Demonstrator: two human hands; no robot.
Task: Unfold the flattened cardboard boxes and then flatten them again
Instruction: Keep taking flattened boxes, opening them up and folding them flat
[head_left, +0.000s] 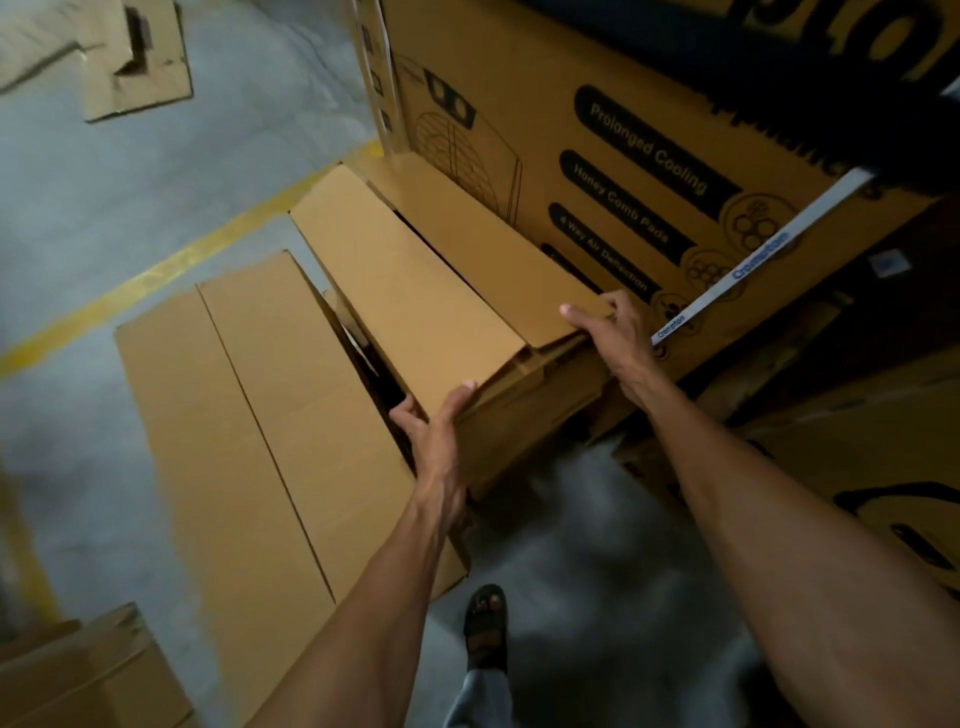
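Gripping the plain cardboard box (415, 291) at its near end, you are holding it in the centre of the frame with both hands. Your left hand (441, 426) is curling round the lower left corner of one top flap. Your right hand (613, 332) is clasping the near edge of the other flap at centre right. A flattened box (244, 415) is lying just left of it, and a printed carton (623, 130) is rising just beyond it, upper right.

floor (156, 171): grey concrete | yellow line (171, 265): painted, diagonal across floor | light: dim, shadowed at right
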